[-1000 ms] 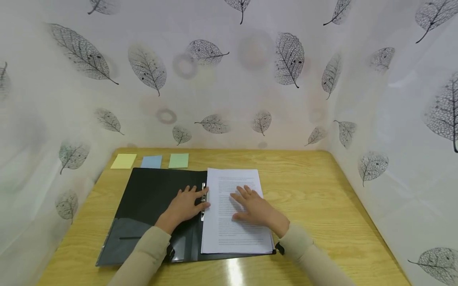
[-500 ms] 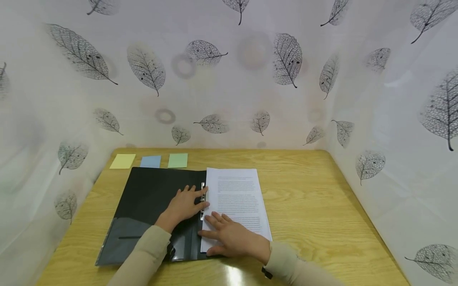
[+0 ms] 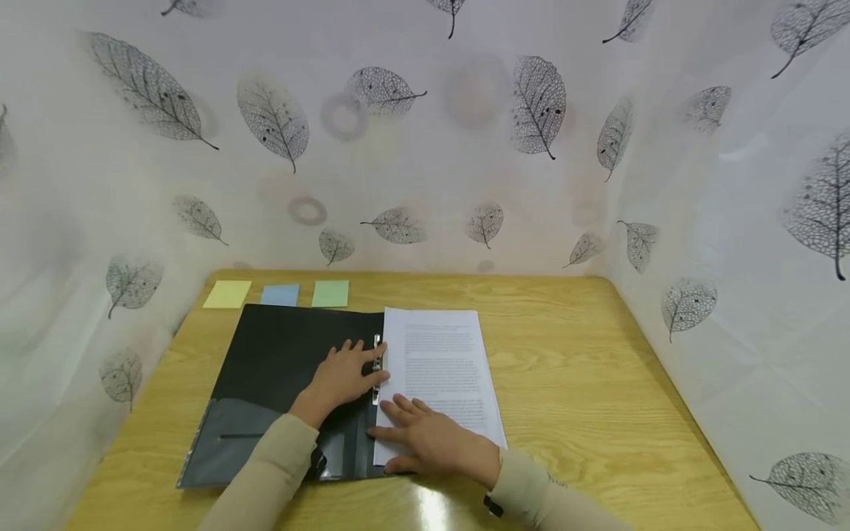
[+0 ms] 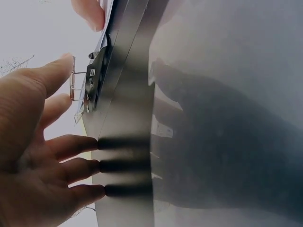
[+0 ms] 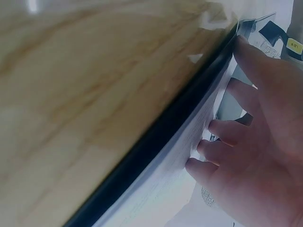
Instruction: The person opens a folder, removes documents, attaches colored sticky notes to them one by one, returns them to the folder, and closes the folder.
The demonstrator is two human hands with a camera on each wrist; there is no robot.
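A black folder (image 3: 295, 339) lies spread on the table, with printed sheets (image 3: 441, 346) over its right side. Along its spine sits a metal ring clip (image 3: 376, 369). My left hand (image 3: 339, 376) has its thumb and index finger at the raised metal bar of the clip (image 4: 72, 78), while the other fingertips touch the black cover (image 4: 125, 161). Fingers spread, my right hand (image 3: 428, 440) lies flat on the lower left corner of the sheets. In the right wrist view its thumb (image 5: 246, 49) is at the folder's lower edge.
Yellow (image 3: 227, 294), blue (image 3: 280, 295) and green (image 3: 330, 293) sticky notes lie in a row behind the folder. A clear pocket (image 3: 229, 435) covers the folder's lower left. A leaf-patterned curtain (image 3: 425, 177) surrounds the wooden table (image 3: 584, 369).
My right hand has slid from the middle of the sheets down and left to their lower corner by the spine, then stayed there. The left hand has kept its place at the clip.
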